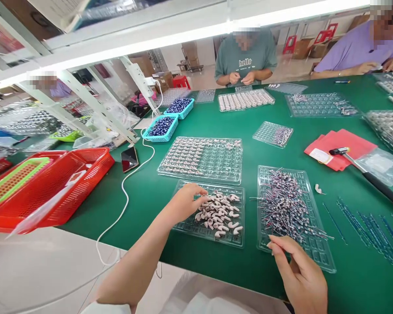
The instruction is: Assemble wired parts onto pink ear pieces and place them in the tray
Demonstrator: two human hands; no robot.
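The left hand (187, 203) curls over the left side of pale shells (221, 211) heaped on a clear tray (187, 225), its grip hidden from me. The right hand (299, 272), fingertips nearly meeting (holding anything? can't tell), is near the wired parts (284, 205).

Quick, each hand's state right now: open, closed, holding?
Left hand: reaching over the pale shells, fingers bent; grip cannot be told.
Right hand: closed in a fingertip pinch; whether it holds anything cannot be told.
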